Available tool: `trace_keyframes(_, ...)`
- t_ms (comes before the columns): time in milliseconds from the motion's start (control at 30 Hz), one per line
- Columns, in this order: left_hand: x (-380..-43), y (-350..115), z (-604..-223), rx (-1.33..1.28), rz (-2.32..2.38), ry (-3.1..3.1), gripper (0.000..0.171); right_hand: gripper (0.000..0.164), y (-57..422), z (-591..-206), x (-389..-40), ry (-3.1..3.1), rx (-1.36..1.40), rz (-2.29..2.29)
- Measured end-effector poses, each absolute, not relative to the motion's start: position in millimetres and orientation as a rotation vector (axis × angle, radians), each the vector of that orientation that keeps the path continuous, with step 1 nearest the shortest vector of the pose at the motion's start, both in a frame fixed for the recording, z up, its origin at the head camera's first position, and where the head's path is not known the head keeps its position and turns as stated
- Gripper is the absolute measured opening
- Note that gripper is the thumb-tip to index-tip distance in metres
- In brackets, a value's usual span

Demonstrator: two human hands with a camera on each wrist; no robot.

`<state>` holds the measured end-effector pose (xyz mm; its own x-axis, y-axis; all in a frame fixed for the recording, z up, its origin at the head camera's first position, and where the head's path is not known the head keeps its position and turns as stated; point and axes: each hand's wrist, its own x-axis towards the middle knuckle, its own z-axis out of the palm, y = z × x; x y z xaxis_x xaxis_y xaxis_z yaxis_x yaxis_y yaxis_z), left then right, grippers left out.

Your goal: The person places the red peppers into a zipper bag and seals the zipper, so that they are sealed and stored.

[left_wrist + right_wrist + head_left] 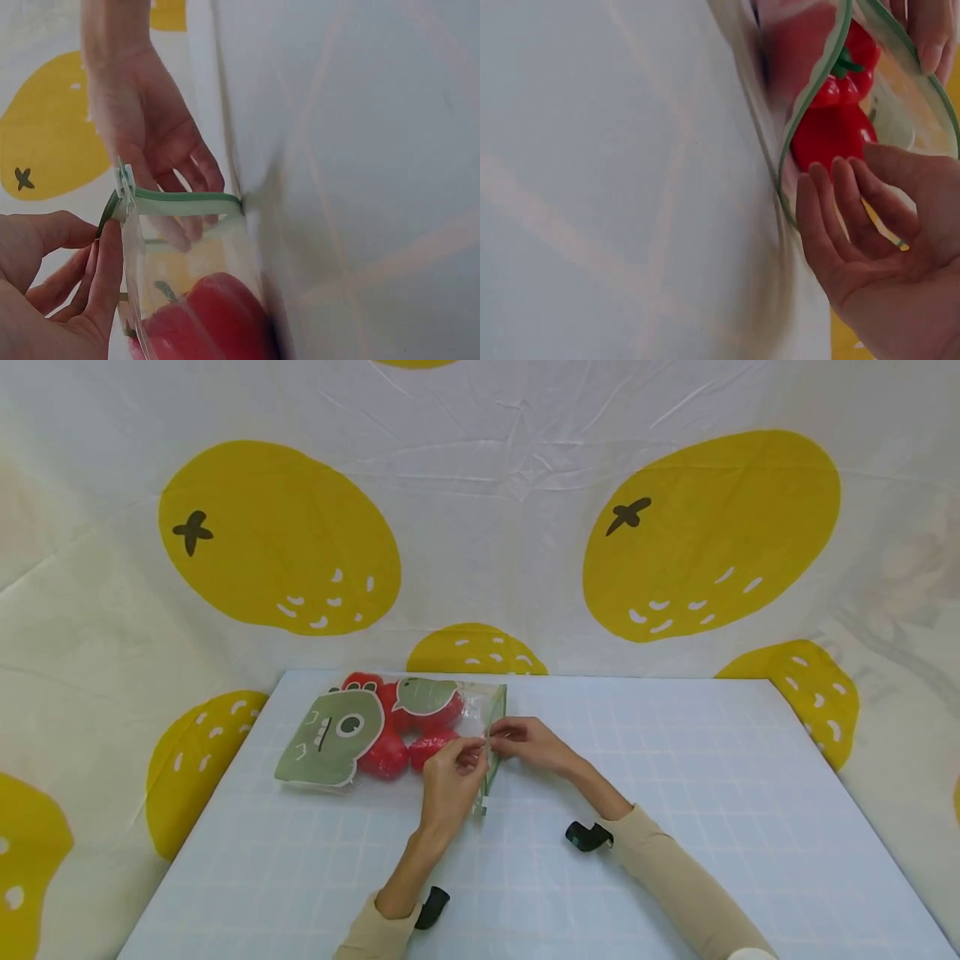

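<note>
A clear zip bag [318,752] with green dinosaur prints lies on its side on the table, its mouth toward the right. Several red bell peppers [384,755] fill it; one pepper with a green stem [847,71] shows through the parted mouth in the right wrist view. My left hand [450,785] pinches the green zip edge [187,196] of the mouth between thumb and fingers, close to the pale slider [125,184]. At the mouth, my right hand [900,232] has its fingers loosely bent, fingertips in front of the opening, with nothing visible in its grasp.
The table [675,760] has a pale blue checked cover. Behind it hangs a white cloth [487,543] printed with big yellow fruits. A black wrist device [588,837] is at the right sleeve, and another black device [432,907] at the left sleeve.
</note>
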<state>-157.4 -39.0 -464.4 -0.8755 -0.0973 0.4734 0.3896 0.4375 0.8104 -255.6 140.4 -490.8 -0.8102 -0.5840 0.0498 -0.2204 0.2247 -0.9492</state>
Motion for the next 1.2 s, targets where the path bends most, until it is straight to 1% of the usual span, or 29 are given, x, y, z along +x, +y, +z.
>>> trace_keyframes(333, -158.3, -39.6, -462.9, -0.211, -1.437, -2.352, 0.020, 0.026, 154.4, -484.8, -243.7, 2.375, -0.708, -1.611)
trace_keyframes(567, -156.4, -42.0, -464.7, -0.219, -1.429, -2.406, 0.021, 0.014, 156.4, -484.6, -232.8, 2.543, -0.697, -1.612)
trace_keyframes(700, -155.2, -43.8, -466.7, -0.259, -1.403, -2.411, 0.020, 0.009, 157.4, -485.3, -224.5, 2.597, -0.716, -1.603)
trace_keyframes(867, -149.9, -46.8, -467.2, -0.269, -1.356, -2.467, 0.019, 0.008, 159.0, -486.2, -214.5, 2.662, -0.712, -1.558)
trace_keyframes(1200, -135.7, -55.5, -471.4, -0.297, -1.281, -2.554, 0.012, 0.006, 159.9, -489.5, -193.2, 2.800, -0.849, -1.511)
